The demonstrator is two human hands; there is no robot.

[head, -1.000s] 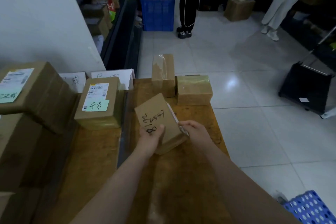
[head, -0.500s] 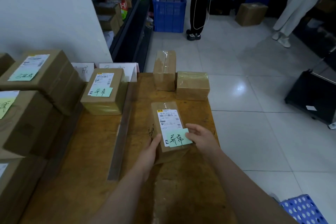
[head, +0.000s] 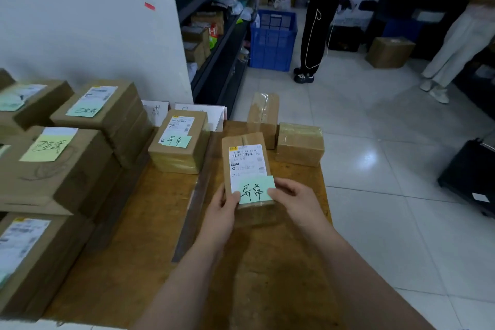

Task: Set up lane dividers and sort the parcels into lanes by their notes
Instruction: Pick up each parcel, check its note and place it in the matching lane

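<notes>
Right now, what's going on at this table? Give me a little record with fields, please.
In hands: held parcel, label up, green note on its near end
Left hand: grips the parcel's left edge
Right hand: grips its right edge, thumb on the note
Divider: strip lying left of the held parcel
Beyond divider: second parcel with a similar green note
Far end: upright taped parcel, flat taped parcel, no notes visible
Left: stacked parcels with notes
</notes>
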